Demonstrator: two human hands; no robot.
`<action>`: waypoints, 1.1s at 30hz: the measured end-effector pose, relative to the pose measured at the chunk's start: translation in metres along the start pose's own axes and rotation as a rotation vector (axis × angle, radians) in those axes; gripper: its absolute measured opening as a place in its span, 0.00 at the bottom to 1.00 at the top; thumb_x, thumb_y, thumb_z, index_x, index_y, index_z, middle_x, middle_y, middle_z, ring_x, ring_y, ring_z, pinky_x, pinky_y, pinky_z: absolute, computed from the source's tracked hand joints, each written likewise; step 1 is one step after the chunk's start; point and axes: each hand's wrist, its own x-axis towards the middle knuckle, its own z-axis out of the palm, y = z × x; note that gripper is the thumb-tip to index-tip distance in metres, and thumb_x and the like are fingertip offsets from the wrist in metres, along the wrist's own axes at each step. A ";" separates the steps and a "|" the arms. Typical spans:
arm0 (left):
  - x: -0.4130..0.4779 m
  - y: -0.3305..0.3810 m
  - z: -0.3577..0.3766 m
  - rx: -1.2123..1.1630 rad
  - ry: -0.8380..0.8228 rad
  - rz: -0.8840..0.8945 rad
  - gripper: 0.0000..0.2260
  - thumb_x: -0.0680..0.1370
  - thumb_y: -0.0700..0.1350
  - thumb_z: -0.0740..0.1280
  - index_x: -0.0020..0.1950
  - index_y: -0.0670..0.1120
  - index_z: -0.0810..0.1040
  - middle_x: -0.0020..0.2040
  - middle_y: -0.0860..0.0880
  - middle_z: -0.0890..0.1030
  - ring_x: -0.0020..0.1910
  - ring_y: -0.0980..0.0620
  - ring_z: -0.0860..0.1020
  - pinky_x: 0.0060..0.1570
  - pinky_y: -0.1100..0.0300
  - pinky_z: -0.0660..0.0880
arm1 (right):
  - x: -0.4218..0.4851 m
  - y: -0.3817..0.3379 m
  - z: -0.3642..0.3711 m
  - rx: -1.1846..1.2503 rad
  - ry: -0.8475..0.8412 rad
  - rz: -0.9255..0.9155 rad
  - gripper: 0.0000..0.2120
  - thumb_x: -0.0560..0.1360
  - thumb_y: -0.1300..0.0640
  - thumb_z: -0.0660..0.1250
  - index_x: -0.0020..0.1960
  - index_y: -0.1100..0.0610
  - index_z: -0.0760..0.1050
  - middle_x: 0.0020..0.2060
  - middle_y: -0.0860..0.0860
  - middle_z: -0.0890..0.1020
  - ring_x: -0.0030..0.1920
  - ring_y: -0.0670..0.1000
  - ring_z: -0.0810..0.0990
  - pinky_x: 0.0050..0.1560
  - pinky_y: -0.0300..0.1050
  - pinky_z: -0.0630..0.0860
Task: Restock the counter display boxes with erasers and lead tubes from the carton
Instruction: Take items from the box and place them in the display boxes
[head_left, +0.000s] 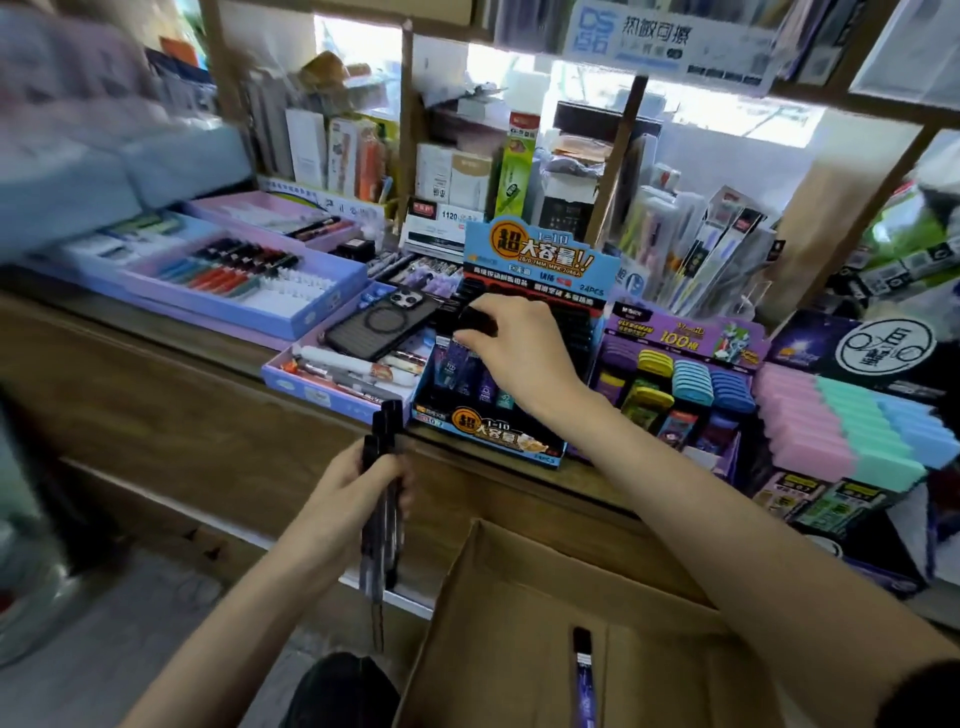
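Observation:
My left hand (353, 488) grips a bundle of several dark lead tubes (382, 514), held upright in front of the counter edge. My right hand (511, 345) reaches over the blue lead-tube display box (485, 434) and pinches the black cap of one lead tube (475, 322) that stands in its rows. The brown carton (519, 623) sits open below, with one purple lead tube (584, 680) lying inside. To the right, a purple display box (680, 338) holds coloured erasers (691, 382), and pastel erasers (841, 426) are stacked further right.
A phone in a dark case (382, 325) lies on a purple pen tray (322, 387) left of the display box. More pen trays (234, 291) fill the left counter. Shelves with packaged stationery (457, 182) stand behind. The wooden counter edge (260, 374) runs diagonally.

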 end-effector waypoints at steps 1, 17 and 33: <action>0.000 0.000 -0.001 -0.017 -0.015 0.021 0.06 0.79 0.36 0.60 0.43 0.43 0.72 0.30 0.50 0.74 0.27 0.54 0.73 0.26 0.63 0.71 | 0.001 0.000 0.003 -0.008 -0.011 0.001 0.13 0.75 0.55 0.69 0.58 0.59 0.78 0.49 0.56 0.83 0.51 0.57 0.80 0.52 0.53 0.76; 0.003 -0.001 -0.009 -0.188 -0.080 0.028 0.14 0.71 0.40 0.68 0.55 0.37 0.76 0.50 0.41 0.84 0.46 0.46 0.84 0.41 0.62 0.79 | -0.002 -0.001 0.027 -0.355 -0.011 -0.157 0.14 0.79 0.55 0.62 0.61 0.61 0.66 0.26 0.51 0.70 0.27 0.56 0.70 0.26 0.45 0.65; 0.007 -0.003 0.004 -0.129 -0.126 0.087 0.09 0.71 0.46 0.69 0.48 0.45 0.83 0.46 0.43 0.85 0.45 0.46 0.84 0.41 0.59 0.78 | -0.059 -0.016 -0.007 0.530 -0.242 0.334 0.01 0.75 0.58 0.68 0.45 0.55 0.79 0.38 0.48 0.80 0.40 0.45 0.77 0.41 0.36 0.72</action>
